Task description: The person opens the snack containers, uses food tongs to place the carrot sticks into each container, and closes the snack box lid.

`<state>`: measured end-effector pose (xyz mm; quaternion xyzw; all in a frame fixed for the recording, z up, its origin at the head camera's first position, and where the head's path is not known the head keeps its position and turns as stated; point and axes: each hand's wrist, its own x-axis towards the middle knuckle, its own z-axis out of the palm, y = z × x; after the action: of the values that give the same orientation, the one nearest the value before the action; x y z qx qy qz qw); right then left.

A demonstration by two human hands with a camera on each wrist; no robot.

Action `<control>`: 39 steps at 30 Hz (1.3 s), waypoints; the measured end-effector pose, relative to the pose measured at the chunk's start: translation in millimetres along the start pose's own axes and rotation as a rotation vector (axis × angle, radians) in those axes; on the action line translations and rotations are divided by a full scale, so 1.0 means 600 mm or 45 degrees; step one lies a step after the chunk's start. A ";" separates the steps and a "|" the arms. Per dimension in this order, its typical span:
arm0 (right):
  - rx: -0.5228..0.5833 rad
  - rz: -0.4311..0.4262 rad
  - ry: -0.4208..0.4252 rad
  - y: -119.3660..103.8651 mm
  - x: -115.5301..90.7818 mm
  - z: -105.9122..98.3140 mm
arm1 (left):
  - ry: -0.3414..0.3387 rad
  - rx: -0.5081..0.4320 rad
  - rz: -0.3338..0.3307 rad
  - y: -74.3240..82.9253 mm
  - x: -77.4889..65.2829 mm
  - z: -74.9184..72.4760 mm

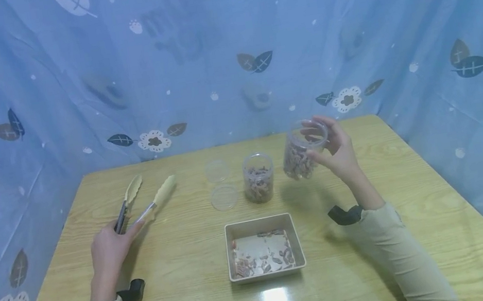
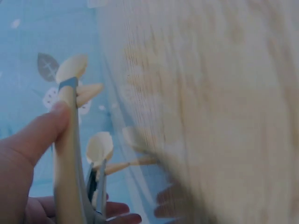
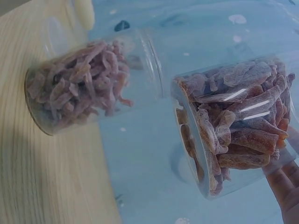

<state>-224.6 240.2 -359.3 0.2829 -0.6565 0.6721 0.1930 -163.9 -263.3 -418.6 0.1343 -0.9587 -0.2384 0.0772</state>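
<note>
From the head camera we see the whole layout: our left hand (image 1: 108,251) at about 8 o'clock grips a pair of tongs (image 1: 143,200) by the handle end, their two cream tips spread apart and pointing toward 1 o'clock above the wooden table (image 1: 415,187); our right hand (image 1: 339,149) at 2 o'clock is curled around an open clear jar (image 1: 300,154) of reddish-brown dried pieces, lifted off the table and tilted. A second open jar (image 1: 258,177) stands upright at 12 o'clock, just left of the held one, and two clear lids (image 1: 220,185) lie beside it toward 11 o'clock. A beige rectangular tray (image 1: 233,250) sits at the centre, nearest us, with a scatter of the same pieces along its near edge. The right wrist view adds what the head view cannot: the held jar (image 3: 233,126) is packed nearly full with wrinkled strips, and fingertips (image 3: 287,186) show at its base, while the standing jar (image 3: 84,84) holds thinner, purplish strips. The left wrist view shows the thumb (image 2: 42,130) pressed along one tong arm (image 2: 70,140), blurred otherwise. Around the table hangs a blue cloth (image 1: 73,92) printed with leaves and flowers
</note>
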 end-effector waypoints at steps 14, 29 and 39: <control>-0.021 0.005 0.004 -0.002 -0.002 -0.004 | -0.117 0.015 -0.038 -0.010 -0.006 -0.002; -0.020 -0.004 0.008 -0.006 -0.003 -0.009 | -0.248 -0.061 0.001 -0.021 -0.007 -0.011; -0.048 -0.007 -0.004 -0.008 0.000 -0.008 | -0.186 -0.034 0.125 0.003 -0.003 -0.013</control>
<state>-222.1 245.2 -355.5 0.2821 -0.6685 0.6587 0.1991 -161.2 -264.5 -411.2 0.0683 -0.9640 -0.2563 0.0205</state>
